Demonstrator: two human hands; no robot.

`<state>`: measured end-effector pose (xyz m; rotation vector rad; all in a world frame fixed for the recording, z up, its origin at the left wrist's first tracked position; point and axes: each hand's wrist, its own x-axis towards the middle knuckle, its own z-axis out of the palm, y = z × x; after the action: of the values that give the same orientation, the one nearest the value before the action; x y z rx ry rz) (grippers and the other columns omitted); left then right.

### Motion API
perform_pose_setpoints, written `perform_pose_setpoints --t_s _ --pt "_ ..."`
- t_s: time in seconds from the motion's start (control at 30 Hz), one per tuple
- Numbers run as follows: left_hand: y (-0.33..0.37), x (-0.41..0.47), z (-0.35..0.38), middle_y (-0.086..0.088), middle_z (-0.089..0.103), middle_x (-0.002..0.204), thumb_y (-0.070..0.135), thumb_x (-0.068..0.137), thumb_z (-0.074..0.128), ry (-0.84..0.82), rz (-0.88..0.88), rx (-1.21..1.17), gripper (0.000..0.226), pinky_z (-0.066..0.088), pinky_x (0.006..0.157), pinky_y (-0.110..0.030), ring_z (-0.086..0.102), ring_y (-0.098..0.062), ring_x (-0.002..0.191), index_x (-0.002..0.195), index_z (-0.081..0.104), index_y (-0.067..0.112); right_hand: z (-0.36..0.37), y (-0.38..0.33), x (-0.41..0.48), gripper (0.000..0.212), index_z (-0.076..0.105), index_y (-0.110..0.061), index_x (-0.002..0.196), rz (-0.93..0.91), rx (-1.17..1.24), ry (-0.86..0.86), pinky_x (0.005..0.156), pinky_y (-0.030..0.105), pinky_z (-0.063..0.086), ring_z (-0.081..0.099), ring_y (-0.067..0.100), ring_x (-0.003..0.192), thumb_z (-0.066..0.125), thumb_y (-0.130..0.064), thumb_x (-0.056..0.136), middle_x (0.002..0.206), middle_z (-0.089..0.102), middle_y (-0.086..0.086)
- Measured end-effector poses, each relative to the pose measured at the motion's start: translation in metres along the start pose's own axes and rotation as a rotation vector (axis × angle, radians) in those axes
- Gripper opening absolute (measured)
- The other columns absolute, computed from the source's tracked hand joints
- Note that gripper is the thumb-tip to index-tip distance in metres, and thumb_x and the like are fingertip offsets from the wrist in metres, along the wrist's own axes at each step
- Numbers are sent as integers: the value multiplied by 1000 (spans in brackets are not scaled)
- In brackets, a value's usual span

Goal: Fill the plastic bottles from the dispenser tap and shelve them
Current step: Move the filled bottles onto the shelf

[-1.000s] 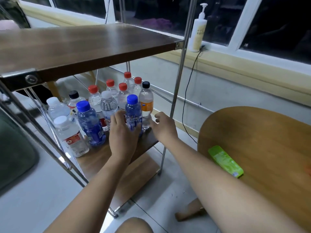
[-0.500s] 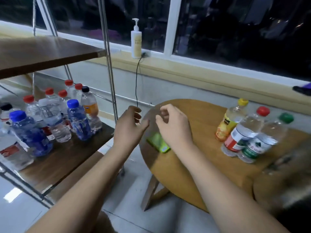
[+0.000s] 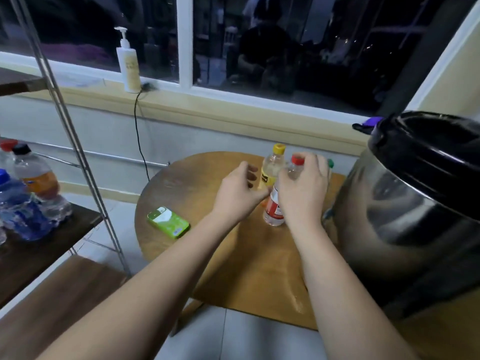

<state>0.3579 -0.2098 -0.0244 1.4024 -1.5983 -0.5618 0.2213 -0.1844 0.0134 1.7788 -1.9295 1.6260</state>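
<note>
Three plastic bottles stand on the round wooden table [image 3: 181, 178]. My right hand [image 3: 302, 189] wraps over the neck and shoulder of the red-cap bottle [image 3: 274, 211]. It hides most of the green-cap bottle [image 3: 330, 163] behind it. My left hand [image 3: 237, 197] sits just left of the yellow-cap bottle [image 3: 271, 168], fingers half curled and thumb reaching toward the bottle bases, holding nothing that I can see. The steel dispenser [image 3: 405, 211] with a black lid fills the right side; its tap is hidden. Filled bottles [image 3: 33, 183] stand on the shelf [image 3: 46, 245] at left.
A green phone-sized pack [image 3: 168, 222] lies on the table's left part. A shelf post [image 3: 78, 152] rises between shelf and table. A pump bottle [image 3: 128, 66] and a black cable [image 3: 139, 136] are at the window sill. A lower shelf board [image 3: 59, 294] sits near the floor.
The view has swung right from the shelf to the table. Both hands left the shelved blue-cap bottle, crossed over and now reach the bottles beside the dispenser; the right hand has closed on the red-cap one.
</note>
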Motion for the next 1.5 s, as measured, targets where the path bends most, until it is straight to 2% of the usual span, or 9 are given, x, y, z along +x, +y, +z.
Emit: perform_pose_setpoints --t_s 0.23,0.37,0.5,0.57,0.73,0.9,1.1,1.27,1.5 --pt "18 -2 59 -3 66 113 55 80 65 -76 33 38 63 57 78 -44 67 -31 99 132 53 22 0 6 17 35 67 -20 117 71 -25 35 112 46 42 53 30 123 58 -35 86 132 57 3" --pt "14 -4 75 -9 68 108 70 67 38 -58 23 47 85 46 66 -42 66 -38 95 132 51 18 3 11 26 36 65 -17 126 144 -43 45 111 34 31 51 32 134 71 -14 91 144 53 4" --pt "10 -6 70 -5 67 100 65 75 68 -80 -5 67 63 51 69 -45 65 -35 94 112 52 17 3 13 34 48 57 -9 140 250 88 89 95 15 26 45 20 130 67 -3 93 151 48 12" --pt "2 -10 62 -1 67 97 57 75 84 -56 -14 90 57 49 67 -43 64 -31 89 102 48 21 4 15 37 56 49 -9 149 314 146 101 102 20 31 45 24 136 61 0 96 156 46 14" --pt "-19 -27 32 5 64 91 49 74 86 -17 -14 142 52 36 63 -37 61 -27 83 95 47 23 21 28 31 67 35 -10 159 425 51 78 112 37 37 50 34 142 64 -8 98 154 53 16" --pt "-35 -48 -5 6 69 94 54 70 85 28 -6 124 53 54 70 -42 67 -25 86 102 55 25 32 34 12 47 51 -7 142 358 -40 24 108 50 42 54 40 136 70 -28 104 143 58 17" --pt "-59 -85 -59 13 73 99 56 70 89 122 -12 119 54 59 76 -41 70 -9 92 106 59 32 41 18 -16 43 63 -9 136 -17 -195 -132 102 54 46 58 41 118 67 -37 105 127 66 12" --pt "-78 -117 -115 25 72 95 49 72 95 223 -77 142 51 53 74 -26 67 7 92 105 58 39 51 -41 -43 32 68 -14 121 -179 15 -171 95 49 52 61 34 112 67 -42 104 116 68 6" --pt "-114 -157 -204 29 69 96 36 75 96 364 -176 183 52 52 77 -17 66 12 95 112 60 38 95 -161 -96 25 68 -21 107 -213 376 -434 82 42 52 63 20 96 66 -46 104 103 69 -4"
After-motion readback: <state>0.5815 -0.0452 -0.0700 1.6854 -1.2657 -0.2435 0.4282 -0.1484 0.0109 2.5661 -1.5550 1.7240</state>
